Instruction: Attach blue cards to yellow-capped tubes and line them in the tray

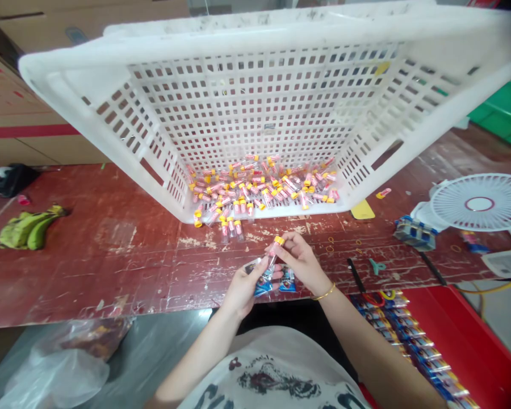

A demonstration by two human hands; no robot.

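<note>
Both of my hands meet just above the table's front edge. My left hand (242, 287) is closed on a small blue printed packet (263, 285), its thumb beside the lower end of a clear tube. That clear tube (275, 250), with a yellow cap and pink contents, is tilted between the thumb and fingers of my right hand (302, 260). Another blue packet (287, 280) shows below the right hand; whether it is held or lying there I cannot tell. Several similar tubes (232, 229) stand at the front rim of the white basket (255, 213).
The tipped basket holds many capped tubes (276, 187). A white fan (479, 203), a banded bundle of packets (415, 233), rubber bands and a yellow card (363, 209) are on the right. Bananas (29, 227) lie left. Rows of packets fill part of a red box (472, 335) below.
</note>
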